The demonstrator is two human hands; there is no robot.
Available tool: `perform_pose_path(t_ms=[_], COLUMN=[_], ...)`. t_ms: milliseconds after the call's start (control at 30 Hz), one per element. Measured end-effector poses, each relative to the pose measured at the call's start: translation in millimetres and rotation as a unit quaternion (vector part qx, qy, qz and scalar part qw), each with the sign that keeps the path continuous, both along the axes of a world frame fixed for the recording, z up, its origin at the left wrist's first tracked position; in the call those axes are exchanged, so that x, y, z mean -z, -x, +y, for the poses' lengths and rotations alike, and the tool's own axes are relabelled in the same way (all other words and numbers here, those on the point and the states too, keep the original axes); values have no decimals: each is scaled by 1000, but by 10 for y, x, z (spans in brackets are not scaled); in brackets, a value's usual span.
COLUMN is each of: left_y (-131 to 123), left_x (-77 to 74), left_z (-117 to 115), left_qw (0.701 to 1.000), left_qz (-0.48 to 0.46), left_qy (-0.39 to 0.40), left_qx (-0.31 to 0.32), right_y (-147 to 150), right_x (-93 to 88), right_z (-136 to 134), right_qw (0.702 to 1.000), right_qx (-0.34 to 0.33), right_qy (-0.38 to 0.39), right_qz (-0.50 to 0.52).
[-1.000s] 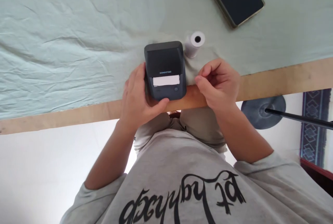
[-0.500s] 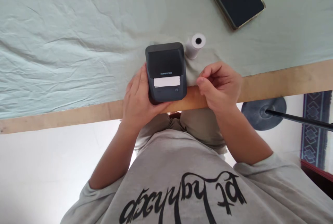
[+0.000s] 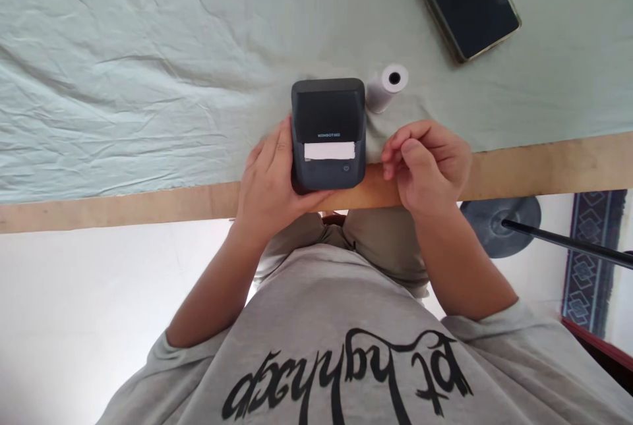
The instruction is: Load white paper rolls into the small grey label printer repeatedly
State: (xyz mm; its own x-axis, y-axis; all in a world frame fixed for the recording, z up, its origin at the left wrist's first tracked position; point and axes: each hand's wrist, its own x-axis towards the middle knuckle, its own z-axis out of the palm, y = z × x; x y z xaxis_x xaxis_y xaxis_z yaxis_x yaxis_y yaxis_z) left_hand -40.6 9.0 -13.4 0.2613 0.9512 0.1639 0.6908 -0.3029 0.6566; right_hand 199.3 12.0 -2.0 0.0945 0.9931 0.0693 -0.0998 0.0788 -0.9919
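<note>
A dark label printer (image 3: 329, 109) stands at the table's front edge, with a strip of white paper (image 3: 329, 150) showing in its slot. My left hand (image 3: 270, 181) is wrapped along the printer's left side, its thumb under the front edge. To the right of the printer, my right hand (image 3: 432, 161) hovers over the table edge, fingers curled in and thumb against them; I see nothing between them. A white paper roll (image 3: 386, 89) with a black core sits just behind, near the printer's back right corner.
A black phone (image 3: 467, 3) lies at the back right on the pale green cloth (image 3: 148, 82). Bare wood (image 3: 544, 165) runs along the table's front edge. A round dark stand base with a pole (image 3: 499, 227) is on the floor at the right.
My right thumb and fingertips have shifted from a pinch into a looser curl. The printer, roll and phone appear farther right as the view has turned slightly.
</note>
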Motion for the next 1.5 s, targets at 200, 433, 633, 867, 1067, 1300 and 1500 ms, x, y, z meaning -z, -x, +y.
perform_pose_path(t_ms=[200,433,633,867,1067,1300,1500], left_y=[-14,-38,-50,-54,-47,-41,-45], left_x=[-70,-121,-113,-107,-120,-119,-117], left_z=[-8,-18,-14,-31,-28,-37,-35], left_qw=[999,997,995,996,995,995,994], left_qz=[39,75,92,93,92,100,100], left_qy=[2,0,4,-3,-10,-14,-25], left_qx=[22,24,25,17,25,26,31], right_y=[12,16,22,9,8,16,40], right_x=[-13,-17,0,-34,-39,-52,-50], right_z=[3,-4,5,-26,-32,-61,-54], right_qw=[1000,999,997,992,996,993,995], right_qx=[-4,4,10,5,-2,-4,3], right_qy=[-18,-12,-29,-37,-44,-18,-39], right_qz=[-17,-39,-70,-117,-82,-119,-87])
